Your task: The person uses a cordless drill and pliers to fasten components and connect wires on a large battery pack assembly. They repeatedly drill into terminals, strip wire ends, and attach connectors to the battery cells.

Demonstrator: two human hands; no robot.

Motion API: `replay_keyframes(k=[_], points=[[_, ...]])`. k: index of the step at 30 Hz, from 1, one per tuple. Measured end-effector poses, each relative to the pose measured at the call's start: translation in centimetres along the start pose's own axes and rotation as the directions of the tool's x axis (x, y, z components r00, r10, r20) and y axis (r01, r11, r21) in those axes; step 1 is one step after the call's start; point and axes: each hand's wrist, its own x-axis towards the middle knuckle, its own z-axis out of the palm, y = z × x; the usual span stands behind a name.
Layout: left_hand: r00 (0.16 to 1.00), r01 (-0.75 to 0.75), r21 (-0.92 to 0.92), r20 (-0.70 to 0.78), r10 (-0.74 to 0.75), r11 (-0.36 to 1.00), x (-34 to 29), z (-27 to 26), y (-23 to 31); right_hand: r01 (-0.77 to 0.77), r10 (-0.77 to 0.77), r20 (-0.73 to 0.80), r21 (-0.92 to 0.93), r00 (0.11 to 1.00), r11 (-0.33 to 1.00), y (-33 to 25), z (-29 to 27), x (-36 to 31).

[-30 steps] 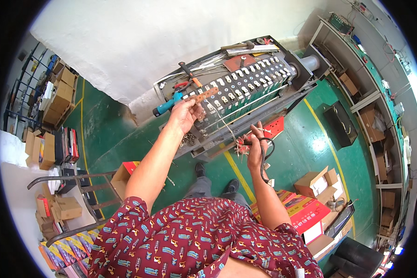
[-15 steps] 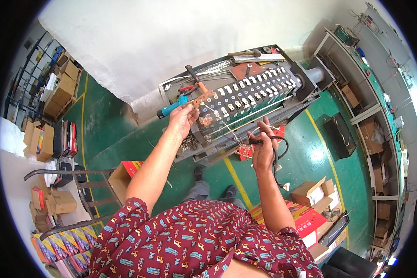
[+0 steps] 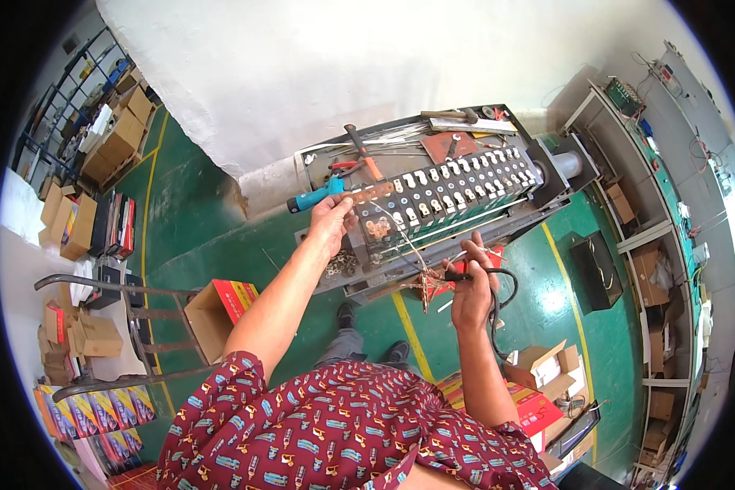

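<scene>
Left hand (image 3: pixel 331 219) is closed around a copper strip (image 3: pixel 373 193), pressing it along the near end of the battery pack (image 3: pixel 449 192) on the bench (image 3: pixel 433 163). Right hand (image 3: pixel 471 282) is gripped shut on a black-cabled tool (image 3: pixel 457 276) just off the pack's front edge. A teal-handled tool (image 3: pixel 314 197) lies just beside the left hand.
</scene>
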Motion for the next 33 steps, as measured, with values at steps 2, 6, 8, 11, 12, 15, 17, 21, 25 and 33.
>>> replay_keyframes(k=[2,6,8,11,12,15,17,21,25,33], points=[[1.0,-0.015,-0.001,0.008,0.015,1.0,0.2,-0.1,0.0,-0.005,0.005,0.0,0.024,1.0,1.0,-0.1,0.1,0.1],[1.0,-0.02,-0.001,-0.018,0.02,1.0,0.9,-0.2,0.4,0.011,-0.011,0.018,0.016,1.0,1.0,-0.6,1.0,0.4],[0.998,-0.043,0.008,-0.048,0.043,0.999,1.3,-0.2,0.7,0.009,-0.009,0.027,0.004,1.0,1.0,-1.0,1.4,0.6],[0.996,-0.037,0.07,-0.079,0.043,0.997,1.8,-0.3,0.8,-0.009,0.005,0.067,0.051,0.998,0.999,-1.2,1.9,0.7],[0.995,-0.032,0.074,-0.088,0.038,0.997,2.0,-0.2,0.8,-0.013,0.011,0.048,0.034,0.999,0.999,-1.2,2.0,0.8],[0.992,-0.014,0.064,-0.128,0.022,0.998,2.4,0.1,0.5,-0.018,0.016,0.039,0.047,0.999,0.999,-0.8,2.0,0.9],[0.987,0.004,0.028,-0.158,0.001,1.0,2.6,0.3,0.3,-0.043,0.043,0.016,0.051,0.999,0.998,-0.6,1.8,0.9],[0.977,0.004,0.132,-0.213,0.025,0.991,2.9,0.9,0.2,-0.053,0.051,0.04,0.063,0.998,0.997,-0.2,1.6,0.8],[0.981,-0.031,0.198,-0.18,0.068,0.98,3.0,1.3,0.3,-0.07,0.069,0.025,0.062,0.997,0.996,0.4,1.7,1.2],[0.991,-0.062,0.338,-0.091,0.098,0.939,3.5,0.6,1.1,-0.118,0.121,-0.046,0.048,0.992,0.992,2.2,0.5,1.2]])
